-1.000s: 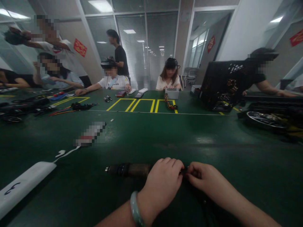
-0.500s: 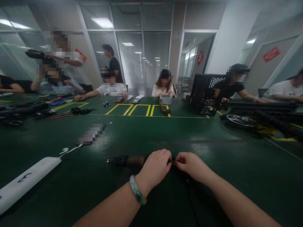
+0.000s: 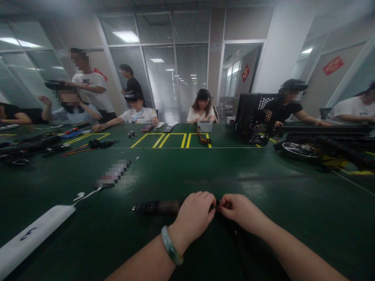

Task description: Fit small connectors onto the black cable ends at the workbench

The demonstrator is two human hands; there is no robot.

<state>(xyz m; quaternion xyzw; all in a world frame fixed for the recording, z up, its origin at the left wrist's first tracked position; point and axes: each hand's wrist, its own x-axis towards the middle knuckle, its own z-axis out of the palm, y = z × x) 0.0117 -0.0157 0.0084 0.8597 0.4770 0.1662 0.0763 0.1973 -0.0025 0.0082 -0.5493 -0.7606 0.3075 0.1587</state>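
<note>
Both hands at R end of dark tool [image 3: 166, 207], which lies on green table [image 3: 175, 171], R of white bar [image 3: 38, 236].
L hand [image 3: 195, 212] curled over tool, palm down, its grip underneath hidden; R hand [image 3: 238, 208] has thumb & fingertips pressed tog. just beside it, can't tell what's btwn them. Tool's metal tip [image 3: 134, 208] points twd white bar. Prob. stiff, a bit heavy for its size; round, so apt to roll, maybe slippery. Best hold looks to be the thick brownish barrel, i.e. well off the tip. End farthest from white bar is prob. the fiddly, more fragile bit: light pinch there, no twisting.
</note>
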